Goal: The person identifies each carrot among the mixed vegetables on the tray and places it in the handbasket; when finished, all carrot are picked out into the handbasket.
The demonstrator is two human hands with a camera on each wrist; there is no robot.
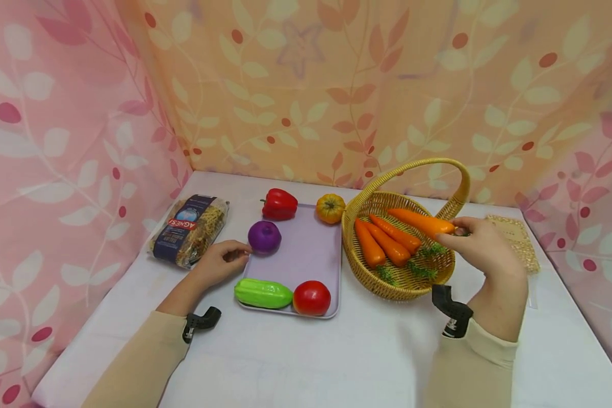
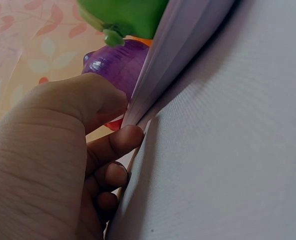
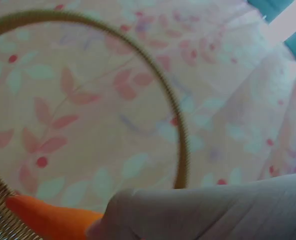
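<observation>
My right hand (image 1: 487, 243) pinches an orange carrot (image 1: 422, 222) by its thick stem end, over the right side of a wicker basket (image 1: 354, 266). Several other carrots (image 1: 387, 243) with green tops lie inside the basket. In the right wrist view the held carrot (image 3: 52, 217) points left, partly hidden by the hand. My left hand (image 1: 223, 262) is at the left edge of a pale lilac tray (image 1: 306, 249), with thumb and forefinger pinching its rim in the left wrist view. Close to those fingertips sits a purple round vegetable (image 1: 264, 237) on the tray.
On the tray are a green ridged vegetable (image 1: 263, 293), a tomato (image 1: 311, 298), a red bell pepper (image 1: 279, 204) and a small yellow-orange pumpkin (image 1: 330, 208). A pasta bag (image 1: 190, 231) lies left; a woven mat (image 1: 515, 241) lies right. The basket's handle (image 1: 423, 163) arches upward.
</observation>
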